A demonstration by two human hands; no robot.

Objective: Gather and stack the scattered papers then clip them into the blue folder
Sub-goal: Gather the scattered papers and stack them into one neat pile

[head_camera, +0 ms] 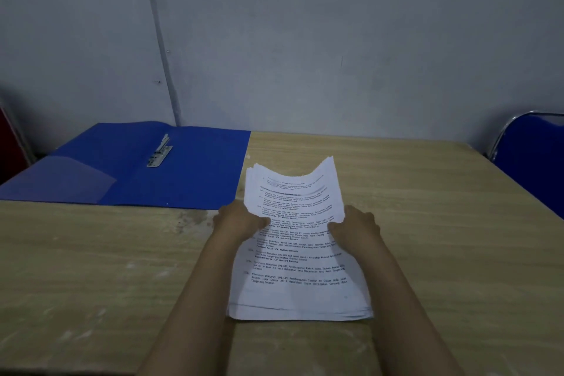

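- Both hands hold one stack of papers (297, 241) between them, each gripping a long side edge about halfway up the sheets.
- The left hand (239, 220) has its thumb pressed on the printed top page; the fingers are hidden under the stack.
- The right hand (357, 224) grips the opposite edge the same way, thumb on top.
- The stack's near edge rests on the wooden counter (91, 253), while the far end rises beyond the hands and sags in the middle, its corners curling up.
- The sheet edges at the far left corner are fanned slightly, not quite flush.
- The blue folder (189, 174) lies open and flat on the counter, beyond and to the left of the left hand; its right edge is just beside the papers' far left corner.
- A metal clip (160, 151) sits along the folder's centre fold, and a clear pocket (61, 178) covers its left flap.
- A blue chair (534, 146) stands well off to the right of the right hand, beside the counter.
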